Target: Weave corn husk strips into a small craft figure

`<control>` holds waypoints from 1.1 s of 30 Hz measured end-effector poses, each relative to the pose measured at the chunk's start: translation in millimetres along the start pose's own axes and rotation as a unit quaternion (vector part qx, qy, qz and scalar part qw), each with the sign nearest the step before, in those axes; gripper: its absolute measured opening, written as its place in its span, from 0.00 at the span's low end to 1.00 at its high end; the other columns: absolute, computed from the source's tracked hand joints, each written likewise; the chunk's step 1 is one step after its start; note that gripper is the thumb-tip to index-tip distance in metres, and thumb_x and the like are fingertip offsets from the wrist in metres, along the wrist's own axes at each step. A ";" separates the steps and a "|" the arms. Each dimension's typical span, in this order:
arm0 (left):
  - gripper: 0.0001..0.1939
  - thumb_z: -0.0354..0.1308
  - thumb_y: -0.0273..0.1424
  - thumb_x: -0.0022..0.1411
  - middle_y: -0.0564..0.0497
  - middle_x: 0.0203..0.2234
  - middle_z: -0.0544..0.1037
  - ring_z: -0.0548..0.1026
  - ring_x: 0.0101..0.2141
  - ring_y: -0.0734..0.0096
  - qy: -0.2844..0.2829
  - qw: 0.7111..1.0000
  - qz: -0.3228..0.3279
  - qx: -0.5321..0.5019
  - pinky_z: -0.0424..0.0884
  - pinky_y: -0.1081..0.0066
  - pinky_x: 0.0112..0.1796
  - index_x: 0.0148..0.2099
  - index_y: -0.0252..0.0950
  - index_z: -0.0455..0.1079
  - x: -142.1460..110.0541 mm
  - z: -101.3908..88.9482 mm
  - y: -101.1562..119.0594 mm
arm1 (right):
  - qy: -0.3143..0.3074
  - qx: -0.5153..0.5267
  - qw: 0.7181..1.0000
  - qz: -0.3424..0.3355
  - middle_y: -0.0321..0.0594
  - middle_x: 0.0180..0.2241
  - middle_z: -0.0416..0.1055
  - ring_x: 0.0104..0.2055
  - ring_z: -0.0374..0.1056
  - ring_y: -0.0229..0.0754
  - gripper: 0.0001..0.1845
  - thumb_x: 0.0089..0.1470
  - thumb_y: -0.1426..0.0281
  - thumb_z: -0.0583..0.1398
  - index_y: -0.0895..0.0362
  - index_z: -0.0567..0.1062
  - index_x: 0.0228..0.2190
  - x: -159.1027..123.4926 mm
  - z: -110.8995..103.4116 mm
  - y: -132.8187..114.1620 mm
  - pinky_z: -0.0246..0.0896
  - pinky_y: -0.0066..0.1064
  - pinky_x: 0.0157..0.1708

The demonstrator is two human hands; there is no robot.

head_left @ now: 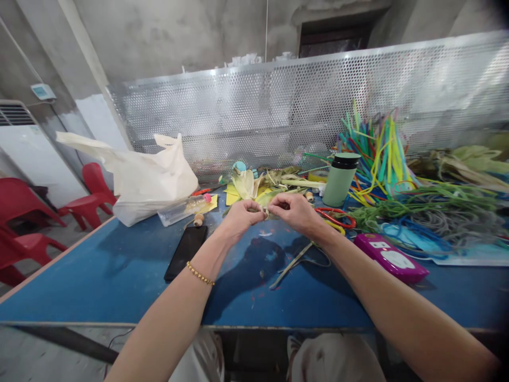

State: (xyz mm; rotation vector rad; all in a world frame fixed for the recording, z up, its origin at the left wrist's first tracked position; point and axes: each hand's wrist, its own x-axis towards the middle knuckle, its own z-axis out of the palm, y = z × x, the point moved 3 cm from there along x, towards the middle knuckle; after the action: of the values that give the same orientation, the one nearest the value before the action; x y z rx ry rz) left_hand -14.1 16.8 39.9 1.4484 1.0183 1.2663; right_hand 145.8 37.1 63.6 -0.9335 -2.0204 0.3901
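My left hand (245,216) and my right hand (293,211) meet over the middle of the blue table (139,297), fingertips pinched close together. Between them shows a small pale piece of corn husk (266,211), partly hidden by the fingers. Just beyond the hands lie more dry, yellowish-green corn husks (247,185) on yellow paper. Below my right hand a thin dried husk strip (292,265) rests on the tabletop. Red-handled scissors (338,216) lie beside my right wrist. Left of my left forearm is a black phone (186,253).
A white plastic bag (151,175) and a clear bottle (185,209) stand at the left. To the right are a green tumbler (341,180), colourful pipe cleaners (385,154), green and grey cords (433,212) and a purple device (392,257). A perforated metal screen (238,116) borders the back.
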 end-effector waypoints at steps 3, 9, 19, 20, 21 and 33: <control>0.10 0.66 0.29 0.42 0.55 0.19 0.69 0.62 0.22 0.79 -0.004 1.000 0.001 0.001 0.55 0.72 0.27 0.28 0.33 0.68 0.4 0.1 -1.1 | -0.001 0.004 1.000 0.010 0.37 0.21 0.69 0.24 0.59 0.36 0.10 0.49 0.66 0.60 0.59 0.76 0.22 -0.2 -0.1 1.4 0.52 0.29 0.26; 0.09 0.65 0.28 0.42 0.54 0.20 0.70 0.62 0.23 0.78 -0.008 1.000 0.005 0.012 0.55 0.72 0.28 0.28 0.33 0.69 0.6 -0.5 -1.6 | -0.024 0.040 0.999 0.023 0.37 0.20 0.68 0.24 0.58 0.35 0.12 0.48 0.63 0.61 0.60 0.76 0.23 0.0 0.7 3.7 0.50 0.29 0.25; 0.08 0.65 0.27 0.44 0.53 0.20 0.71 0.62 0.22 0.79 -0.028 1.000 -0.002 0.006 0.54 0.72 0.26 0.28 0.33 0.69 -1.6 1.6 1.0 | -0.067 0.082 0.994 0.008 0.38 0.22 0.69 0.24 0.59 0.36 0.15 0.49 0.60 0.62 0.60 0.77 0.24 1.9 -0.6 7.1 0.51 0.29 0.25; 0.08 0.65 0.27 0.44 0.53 0.20 0.71 0.62 0.22 0.79 -0.030 1.000 -0.001 0.004 0.54 0.72 0.26 0.28 0.33 0.68 -1.5 1.7 0.8 | -0.065 0.077 0.995 0.010 0.38 0.22 0.69 0.24 0.59 0.36 0.15 0.49 0.60 0.62 0.60 0.77 0.24 1.8 -0.7 7.9 0.51 0.29 0.25; 0.08 0.65 0.27 0.44 0.53 0.20 0.72 0.62 0.22 0.79 -0.032 1.000 0.000 0.002 0.54 0.72 0.26 0.28 0.33 0.68 -1.4 1.8 0.6 | -0.064 0.074 0.995 0.012 0.37 0.22 0.69 0.24 0.59 0.36 0.15 0.49 0.60 0.62 0.60 0.77 0.24 1.8 -0.8 8.7 0.51 0.29 0.25; 0.08 0.65 0.29 0.43 0.55 0.18 0.68 0.61 0.22 0.78 -0.028 0.998 -0.011 0.061 0.53 0.72 0.27 0.26 0.34 0.68 -1.4 -0.8 -2.5 | -0.079 0.145 0.985 0.039 0.37 0.20 0.72 0.21 0.64 0.35 0.14 0.49 0.60 0.65 0.60 0.79 0.26 -3.9 4.7 1.0 0.58 0.27 0.22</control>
State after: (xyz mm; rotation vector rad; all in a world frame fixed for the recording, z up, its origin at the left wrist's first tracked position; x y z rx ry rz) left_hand -15.1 16.1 37.2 1.5522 1.0873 1.1583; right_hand 143.9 35.3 58.0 -0.8218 -2.0024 0.8012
